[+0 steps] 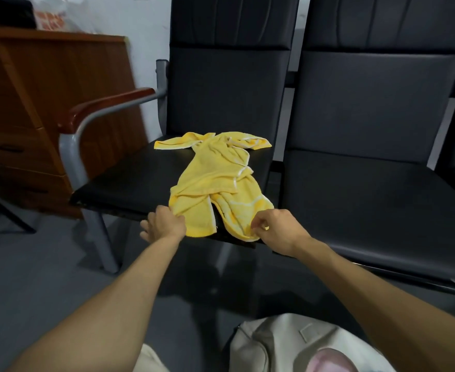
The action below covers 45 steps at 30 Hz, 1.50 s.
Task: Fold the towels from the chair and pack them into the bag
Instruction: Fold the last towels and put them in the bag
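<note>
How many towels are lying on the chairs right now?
1. A crumpled yellow towel lies on the seat by the armrest, left hand and right hand at its near corners. Something pink in the bag may be another; cannot tell.

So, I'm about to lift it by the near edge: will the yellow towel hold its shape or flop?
Likely floppy: the yellow towel lies crumpled and twisted on the chair seat. Probably light: the right hand merely pinches its edge.

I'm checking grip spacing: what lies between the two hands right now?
Head view: only the near end of the towel lies between the left hand and the right hand, two flaps with a dark slit of chair seat between them.
</note>
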{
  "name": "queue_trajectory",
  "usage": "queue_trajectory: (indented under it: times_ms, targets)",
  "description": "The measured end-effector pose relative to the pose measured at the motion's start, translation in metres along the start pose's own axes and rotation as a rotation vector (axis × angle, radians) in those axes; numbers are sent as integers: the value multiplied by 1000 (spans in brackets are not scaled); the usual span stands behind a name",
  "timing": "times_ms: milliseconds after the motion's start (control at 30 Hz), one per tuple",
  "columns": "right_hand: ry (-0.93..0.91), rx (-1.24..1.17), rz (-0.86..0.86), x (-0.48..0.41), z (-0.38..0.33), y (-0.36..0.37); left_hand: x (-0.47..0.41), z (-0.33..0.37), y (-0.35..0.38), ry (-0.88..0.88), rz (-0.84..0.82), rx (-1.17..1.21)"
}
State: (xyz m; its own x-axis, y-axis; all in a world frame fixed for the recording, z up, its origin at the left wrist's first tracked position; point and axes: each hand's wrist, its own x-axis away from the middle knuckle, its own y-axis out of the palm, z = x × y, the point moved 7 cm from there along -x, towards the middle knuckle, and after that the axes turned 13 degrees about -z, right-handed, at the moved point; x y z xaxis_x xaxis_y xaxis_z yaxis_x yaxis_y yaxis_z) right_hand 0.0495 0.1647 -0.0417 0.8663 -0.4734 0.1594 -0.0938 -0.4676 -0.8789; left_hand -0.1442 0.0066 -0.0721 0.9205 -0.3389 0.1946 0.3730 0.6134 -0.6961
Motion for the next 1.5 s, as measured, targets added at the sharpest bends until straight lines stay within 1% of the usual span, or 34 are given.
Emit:
queue_trajectory:
  times_ms: [67, 133, 233, 300, 333, 400, 467, 533, 567, 633, 700, 733, 767, 833, 900, 967, 1100, 1233, 1367, 1433, 1500]
  targets:
    - [7, -13, -8, 1, -1, 1, 1, 2, -6, 60, 22, 225]
    - [4, -30, 18, 0, -4, -1, 8, 15, -14, 124, 2, 499]
    - [-31, -105, 89, -3, -15, -10, 24, 35, -20, 90, -125, 923]
    - [-24, -287, 126, -7, -22, -17, 36, 50, -24, 122, -232, 1111]
    - [-4, -445, 136, -10, -24, -19, 42, 58, -27, 172, -289, 1157]
    - [53, -858, 107, -16, -27, -18, 53, 72, -32, 274, -408, 1190]
    - [81, -1248, 26, -22, -34, -15, 66, 84, -33, 390, -528, 1129]
    - [50, -1484, -42, -26, -42, -18, 80, 95, -30, 519, -639, 978]
    - [27, -1520, -44, -27, -44, -21, 86, 100, -26, 570, -703, 898]
    - [29, -1494, 43, -27, -40, -30, 97, 105, -16, 616, -795, 778]
    - [66, -1464, 174, -24, -28, -41, 100, 108, -8, 633, -841, 724]
    - [57, -1463, 211, -22, -24, -49, 103, 110, -6, 652, -856, 716]
    - [29, -1467, 236, -18, -20, -58, 105, 113, -5, 674, -846, 720]
    - [-44, -1493, 301, -8, -12, -79, 103, 117, -4, 684, -753, 743]
    - [-115, -1509, 391, 6, 0, -101, 101, 120, 2, 628, -661, 783]
    - [-164, -1506, 463, 22, 15, -118, 100, 124, 15, 533, -621, 816]
    - [-150, -1501, 538, 65, 53, -132, 117, 141, 56, 423, -674, 794]
    - [-93, -1447, 523, 112, 90, -133, 135, 154, 97, 316, -736, 770]
    - [-23, -1326, 462, 161, 135, -129, 156, 167, 140, 180, -836, 837]
    - [55, -1184, 395, 179, 157, -120, 167, 172, 159, 123, -874, 864]
    - [161, -945, 304, 193, 179, -108, 175, 176, 177, 73, -911, 895]
